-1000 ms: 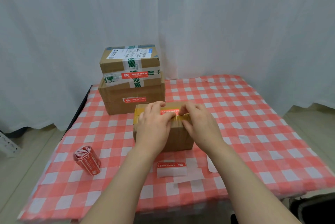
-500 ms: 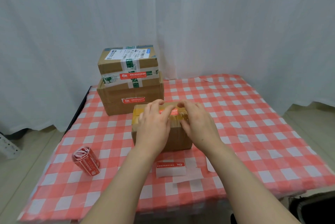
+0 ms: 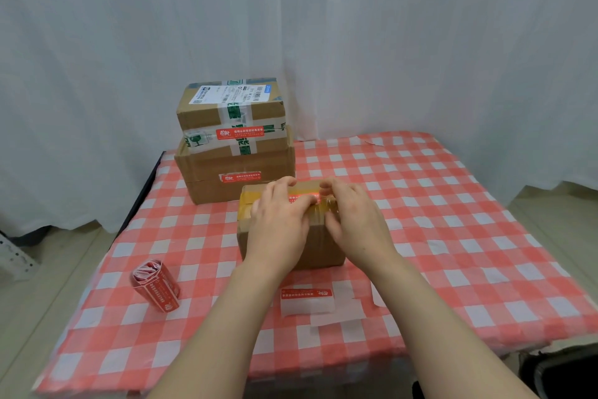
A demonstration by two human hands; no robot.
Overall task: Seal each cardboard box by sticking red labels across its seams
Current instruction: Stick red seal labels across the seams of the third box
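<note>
A small cardboard box [image 3: 318,246] sits mid-table on the red-and-white checked cloth. A red label [image 3: 301,197] lies across its top seam, mostly covered by my fingers. My left hand [image 3: 278,224] rests flat on the box's top and front, fingers pressing on the label. My right hand [image 3: 352,220] presses on the label's right end, fingers curled down. Behind stand two stacked boxes: the upper box [image 3: 207,114] and the lower box [image 3: 207,169], each with a red label on its front.
A roll of red labels [image 3: 157,288] lies at the front left. One loose red label on white backing [image 3: 305,300] and bare backing paper [image 3: 336,317] lie near the front edge. White curtains hang behind the table [image 3: 453,237].
Both hands stay on the small box's top; the fingers have shifted slightly along the label, and the view has drifted a little.
</note>
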